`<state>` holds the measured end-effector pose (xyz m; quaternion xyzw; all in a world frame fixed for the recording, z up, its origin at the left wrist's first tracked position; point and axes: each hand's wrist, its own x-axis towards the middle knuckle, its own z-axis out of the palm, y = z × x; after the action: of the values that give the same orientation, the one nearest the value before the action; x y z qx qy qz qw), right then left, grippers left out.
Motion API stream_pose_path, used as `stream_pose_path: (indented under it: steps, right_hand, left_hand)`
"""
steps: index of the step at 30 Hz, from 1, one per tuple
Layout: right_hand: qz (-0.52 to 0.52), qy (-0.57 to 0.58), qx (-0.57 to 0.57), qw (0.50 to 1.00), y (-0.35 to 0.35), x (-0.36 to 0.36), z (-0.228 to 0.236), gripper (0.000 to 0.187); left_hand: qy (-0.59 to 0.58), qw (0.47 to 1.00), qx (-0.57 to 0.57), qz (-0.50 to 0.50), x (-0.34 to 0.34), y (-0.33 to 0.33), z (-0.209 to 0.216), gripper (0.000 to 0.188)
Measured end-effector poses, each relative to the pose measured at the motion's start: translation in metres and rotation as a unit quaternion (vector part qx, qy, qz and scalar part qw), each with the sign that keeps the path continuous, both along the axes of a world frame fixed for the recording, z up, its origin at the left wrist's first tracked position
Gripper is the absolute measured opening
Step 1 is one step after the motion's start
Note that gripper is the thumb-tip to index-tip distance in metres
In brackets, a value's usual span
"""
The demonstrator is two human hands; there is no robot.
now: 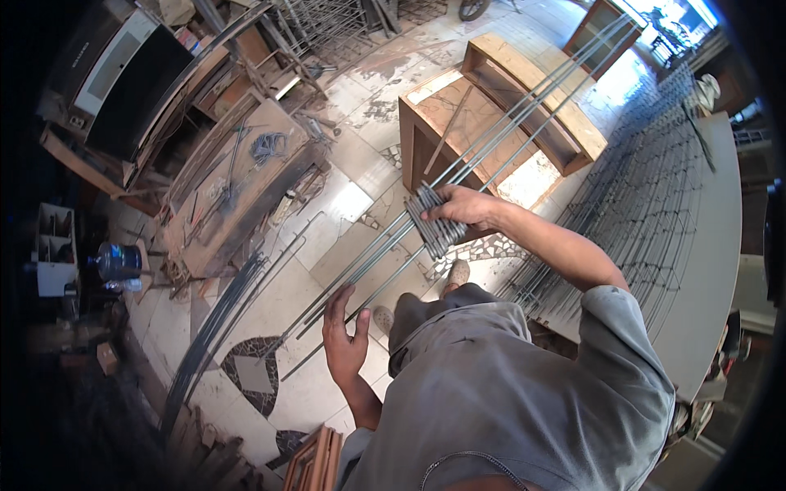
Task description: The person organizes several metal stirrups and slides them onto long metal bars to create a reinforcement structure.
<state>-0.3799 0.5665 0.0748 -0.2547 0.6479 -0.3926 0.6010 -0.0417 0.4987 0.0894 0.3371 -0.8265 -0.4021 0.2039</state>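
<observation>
My right hand [467,206] is closed over a tight stack of bent steel stirrups [431,232]. Several long steel rods [524,116] run through or along the stack, slanting from the lower left to the upper right; exactly how they pass through is hidden by my fingers. Beside the lower ends of these rods, my left hand [347,337] is raised with its fingers stretched and the thumb apart. Its fingertips are close to the rods, and I cannot tell whether they touch.
A wooden cabinet [426,135] stands ahead, under the rods. Wire mesh panels [630,221] lean over a pale board at the right. More bent rods [214,327] lie on the tiled floor at left, near a low wooden bench [237,176] and a blue water jug [119,262].
</observation>
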Motion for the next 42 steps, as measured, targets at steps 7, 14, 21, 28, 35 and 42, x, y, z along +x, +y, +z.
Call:
stream_pose_path:
  steps: [7,14,21,28,35,42]
  right_hand:
    - [0.01,0.015,0.006,1.0,0.012,-0.066,0.007,0.035]
    - [0.113,0.076,-0.037,0.99,0.0,-0.072,0.022,0.028]
    - [0.011,-0.118,-0.007,0.993,0.012,-0.122,0.002,0.029]
    - [-0.047,-0.131,-0.008,0.99,0.018,-0.149,0.011,0.023]
    - [-0.064,-0.153,0.023,0.986,0.028,-0.165,0.013,0.028]
    - [-0.046,-0.254,0.045,0.965,0.034,-0.155,0.011,0.048]
  left_hand:
    - [0.007,0.998,0.044,0.036,-0.093,0.039,0.006,0.047]
    - [-0.039,0.996,-0.047,0.059,-0.167,0.027,0.021,0.051]
    - [-0.103,0.994,-0.039,0.008,-0.212,0.005,0.005,0.053]
    - [-0.123,0.991,-0.038,-0.033,-0.249,0.01,-0.022,0.054]
    - [-0.106,0.991,-0.061,-0.054,-0.259,0.011,-0.024,0.048]
    - [-0.139,0.987,-0.083,0.006,-0.272,0.029,-0.017,0.04]
